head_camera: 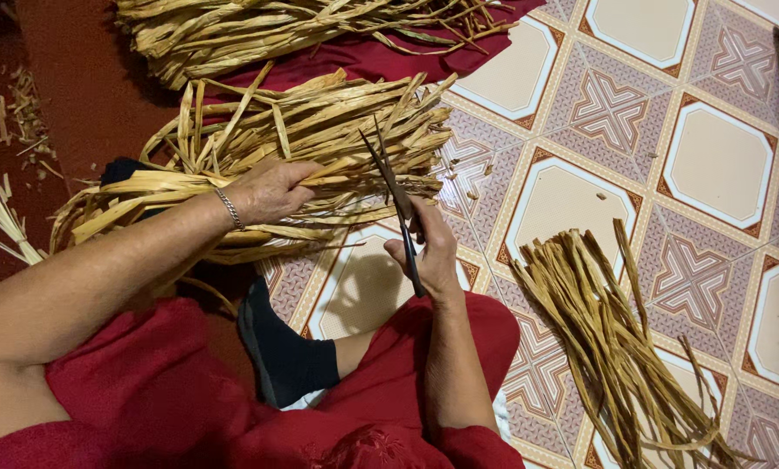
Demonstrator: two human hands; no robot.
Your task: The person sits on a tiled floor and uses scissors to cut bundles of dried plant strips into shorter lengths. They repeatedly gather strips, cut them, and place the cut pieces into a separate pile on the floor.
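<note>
My left hand (pixel 268 191) grips a thick bundle of dried yellow straw strips (pixel 303 130) lying across my lap and the floor; a silver bracelet sits on that wrist. My right hand (pixel 429 252) holds dark scissors (pixel 389 187), blades pointing up into the bundle's right part. The scissor handles are hidden inside my fingers. I sit on the floor in red clothes with a dark sock (pixel 277 347) showing between my arms.
A second pile of straw strips (pixel 303 30) lies on red cloth at the top. A loose heap of strips (pixel 615 347) rests on the patterned tile floor (pixel 719 165) at the right. Small straw scraps (pixel 25 113) scatter at the left.
</note>
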